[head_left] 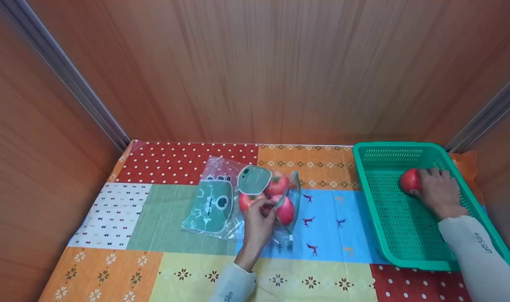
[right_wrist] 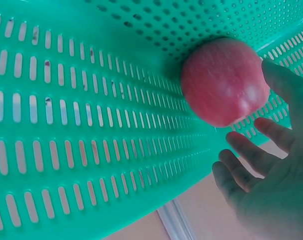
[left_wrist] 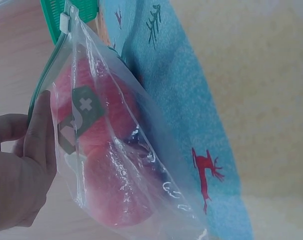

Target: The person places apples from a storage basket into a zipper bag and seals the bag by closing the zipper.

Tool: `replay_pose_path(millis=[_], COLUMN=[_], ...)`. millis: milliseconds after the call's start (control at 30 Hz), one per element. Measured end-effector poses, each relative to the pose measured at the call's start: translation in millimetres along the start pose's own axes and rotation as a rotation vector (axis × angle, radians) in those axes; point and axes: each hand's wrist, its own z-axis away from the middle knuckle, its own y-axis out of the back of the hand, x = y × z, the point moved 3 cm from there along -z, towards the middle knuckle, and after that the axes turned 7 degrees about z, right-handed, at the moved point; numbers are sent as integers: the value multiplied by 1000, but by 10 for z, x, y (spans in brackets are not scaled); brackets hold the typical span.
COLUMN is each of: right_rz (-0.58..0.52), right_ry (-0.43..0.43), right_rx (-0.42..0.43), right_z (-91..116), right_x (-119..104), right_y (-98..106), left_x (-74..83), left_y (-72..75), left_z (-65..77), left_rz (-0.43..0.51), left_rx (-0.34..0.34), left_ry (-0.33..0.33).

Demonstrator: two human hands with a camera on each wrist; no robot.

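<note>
A clear zip bag (head_left: 213, 205) printed with a green cartoon lies on the patchwork cloth, with red apples (head_left: 285, 210) inside it. My left hand (head_left: 259, 220) pinches the bag's edge near its green zip strip, thumb against fingers; the left wrist view shows the white slider (left_wrist: 64, 23) above the fingers. To the right, another red apple (right_wrist: 224, 82) sits on the floor of a green plastic basket (head_left: 370, 209). Over the basket, my right hand (head_left: 441, 191) is right at this apple, its thumb at the apple's side and its fingers spread loosely beside it.
A patchwork cloth (head_left: 188, 235) covers the table. Wooden panels (head_left: 255, 75) stand behind and at both sides, with metal strips at the corners. The basket's slotted walls rise around the right hand. An orange piece of cloth (head_left: 469, 167) shows past the basket's right rim.
</note>
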Motion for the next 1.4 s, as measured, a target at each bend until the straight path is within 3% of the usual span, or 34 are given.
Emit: replay_pose_path(millis=[300, 933, 1100, 1400], right_rz=[-38, -20, -47, -85], right_ry=[-14, -30, -32, -42], right_rx=[-43, -61, -110, -203], right_z=[-16, -46, -42, -9], right_x=[-4, 23, 14, -27], right_y=[-54, -132, -129, -68], left_x=[-9, -11, -12, -16], left_y=[-3, -3, 0, 0], left_z=[-7, -9, -7, -14], left_rz=[-6, -27, -18, 5], left_rx=[-3, 19, 7, -14], left_ry=[25, -34, -3, -13])
